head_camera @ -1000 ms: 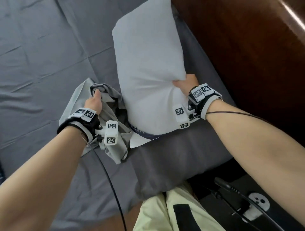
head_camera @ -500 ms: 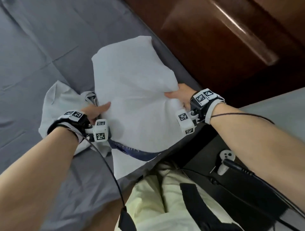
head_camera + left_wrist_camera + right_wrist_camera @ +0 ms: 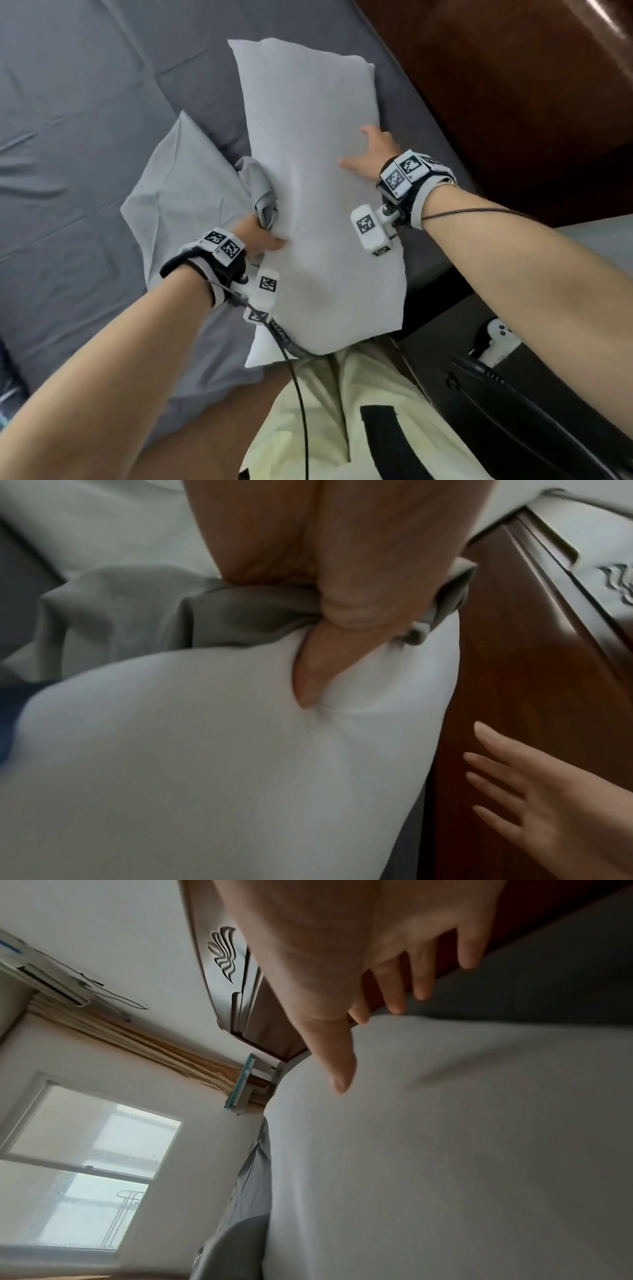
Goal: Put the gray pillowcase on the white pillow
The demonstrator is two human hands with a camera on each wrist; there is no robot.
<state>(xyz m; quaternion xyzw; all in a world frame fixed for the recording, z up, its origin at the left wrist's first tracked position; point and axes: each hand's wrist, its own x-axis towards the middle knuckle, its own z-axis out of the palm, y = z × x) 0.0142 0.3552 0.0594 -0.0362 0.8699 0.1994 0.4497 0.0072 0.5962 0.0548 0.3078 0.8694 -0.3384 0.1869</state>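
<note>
On the bed, beside the headboard, the pillow is pinched together with the bunched pillowcase by the left hand; the right hand is spread flat on it.

Your bare forearms carry black-and-white wrist straps with square-coded marker blocks, thin black cables; pale yellow shorts.

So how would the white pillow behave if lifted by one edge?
Probably soft: the left hand has its thumb sunk into the white pillow, dimpling it. It would likely sag, not stay flat, and seems light, since its near end overhangs the bed unsupported.
</note>
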